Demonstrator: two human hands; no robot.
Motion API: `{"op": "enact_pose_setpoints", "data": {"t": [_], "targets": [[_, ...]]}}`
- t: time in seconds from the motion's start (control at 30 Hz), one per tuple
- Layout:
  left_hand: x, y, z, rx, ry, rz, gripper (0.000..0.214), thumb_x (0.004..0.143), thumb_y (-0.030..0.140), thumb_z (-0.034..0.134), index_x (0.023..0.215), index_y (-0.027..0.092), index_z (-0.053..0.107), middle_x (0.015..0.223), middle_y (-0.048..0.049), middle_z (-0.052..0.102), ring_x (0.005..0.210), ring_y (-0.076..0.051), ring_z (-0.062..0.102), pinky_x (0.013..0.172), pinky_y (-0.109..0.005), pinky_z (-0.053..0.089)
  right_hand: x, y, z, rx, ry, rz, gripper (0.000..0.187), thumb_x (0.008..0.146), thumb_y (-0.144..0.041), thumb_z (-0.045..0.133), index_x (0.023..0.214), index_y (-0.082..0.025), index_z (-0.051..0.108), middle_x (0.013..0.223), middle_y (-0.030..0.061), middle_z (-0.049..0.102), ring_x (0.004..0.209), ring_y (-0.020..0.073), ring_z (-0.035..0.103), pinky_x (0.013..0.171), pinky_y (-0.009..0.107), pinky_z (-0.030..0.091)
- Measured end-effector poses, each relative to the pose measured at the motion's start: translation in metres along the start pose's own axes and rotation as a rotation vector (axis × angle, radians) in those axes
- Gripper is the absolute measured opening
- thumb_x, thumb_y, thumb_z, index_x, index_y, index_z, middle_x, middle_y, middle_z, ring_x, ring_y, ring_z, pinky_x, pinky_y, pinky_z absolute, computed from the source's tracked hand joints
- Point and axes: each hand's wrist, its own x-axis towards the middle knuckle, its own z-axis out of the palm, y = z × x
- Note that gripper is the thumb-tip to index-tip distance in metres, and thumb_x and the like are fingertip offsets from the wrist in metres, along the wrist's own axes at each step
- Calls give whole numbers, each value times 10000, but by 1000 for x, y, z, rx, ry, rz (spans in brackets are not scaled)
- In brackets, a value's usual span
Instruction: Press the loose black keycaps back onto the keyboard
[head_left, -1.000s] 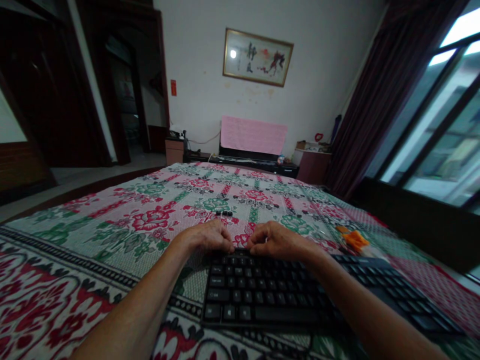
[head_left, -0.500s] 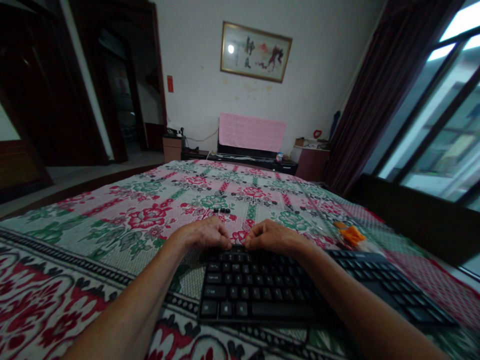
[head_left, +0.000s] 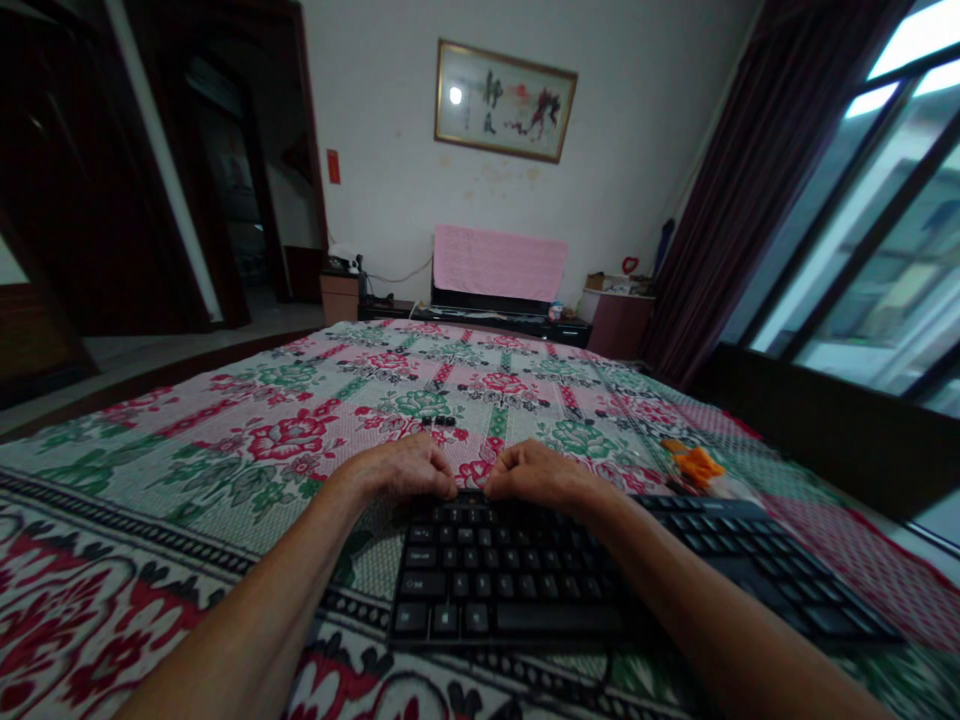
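A black keyboard (head_left: 525,580) lies on a floral bedspread (head_left: 285,440) in front of me. My left hand (head_left: 409,468) and my right hand (head_left: 536,472) rest at the keyboard's far edge, near its top row of keys. Both have the fingers curled in, and their fingertips nearly meet over one spot. What they pinch there is too small and dark to make out. A few small black keycaps (head_left: 439,421) lie loose on the cloth just beyond the hands.
An orange tool (head_left: 697,465) lies on the cloth at the right, beyond the keyboard's far right end. A dark cabinet with a pink cloth (head_left: 499,265) stands at the far wall. Windows and a dark curtain (head_left: 750,190) line the right side.
The view has drifted slightly, so everything sits a little lower left. Both hands stay curled at the keyboard's top edge, their fingertips a bit closer together.
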Motion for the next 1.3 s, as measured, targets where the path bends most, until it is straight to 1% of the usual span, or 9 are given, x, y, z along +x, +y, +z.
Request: {"op": "enact_pose_setpoints", "data": {"t": [0.23, 0.4, 0.5, 0.63, 0.8, 0.97, 1.1, 1.2, 1.3], "targets": [[3, -2, 1, -1, 5, -7, 197, 535, 265, 523, 643, 140, 630, 537, 29, 524, 489, -74, 410, 466, -186, 308, 3, -2, -1, 13, -24, 24, 172, 527, -300, 552, 598, -149, 593, 493, -32, 472, 412, 53, 326, 370, 185, 238], [2, -1, 1, 5, 7, 7, 188, 540, 262, 519, 632, 139, 627, 542, 25, 527, 500, -75, 412, 461, -183, 297, 9, 3, -1, 23, -17, -35, 153, 518, -261, 558, 603, -144, 607, 529, -17, 520, 443, 59, 358, 400, 182, 268], [0, 1, 1, 1, -8, 7, 196, 545, 259, 515, 642, 130, 626, 544, 20, 524, 493, -73, 404, 458, -185, 294, 9, 4, -3, 31, -69, -78, 137, 527, -250, 551, 596, -143, 601, 542, -19, 529, 456, 59, 370, 419, 181, 282], [-1, 2, 1, 14, -7, 0, 194, 543, 263, 514, 634, 133, 624, 526, 26, 507, 473, -70, 391, 444, -185, 284, 6, 3, -6, 57, -138, -80, 139, 548, -253, 540, 603, -141, 600, 535, -22, 522, 454, 56, 370, 430, 180, 291], [-4, 7, 4, 37, 15, -15, 194, 543, 271, 497, 614, 137, 619, 483, 35, 462, 442, -66, 367, 411, -181, 255, 8, 1, -5, 22, -111, -58, 145, 534, -261, 564, 623, -159, 615, 582, -18, 560, 504, 77, 424, 456, 191, 310], [-5, 14, 7, 75, 24, -79, 183, 541, 269, 471, 592, 139, 589, 470, 41, 421, 418, -62, 345, 396, -177, 239, 10, 2, -5, 25, -109, -52, 138, 527, -237, 565, 619, -146, 613, 621, -7, 583, 553, 96, 457, 485, 199, 327], [-3, 12, 7, 75, -1, -71, 188, 541, 262, 453, 602, 140, 583, 482, 40, 424, 422, -59, 341, 410, -175, 253, 10, 4, -7, 72, -149, -69, 137, 535, -236, 547, 616, -139, 600, 627, -6, 574, 527, 76, 436, 477, 189, 331], [-1, 8, 6, 86, -14, -56, 199, 542, 258, 449, 618, 143, 592, 491, 37, 430, 428, -61, 341, 416, -177, 265, 11, 5, -8, 45, -147, -46, 143, 532, -247, 548, 614, -141, 598, 621, -4, 572, 521, 79, 436, 468, 194, 329], [0, 7, 7, 80, 0, -45, 189, 537, 261, 455, 602, 144, 587, 484, 38, 423, 428, -62, 340, 409, -176, 260, 10, 4, -8, 17, -151, -41, 153, 534, -258, 550, 624, -145, 602, 618, -2, 577, 516, 85, 442, 454, 197, 317]]}}
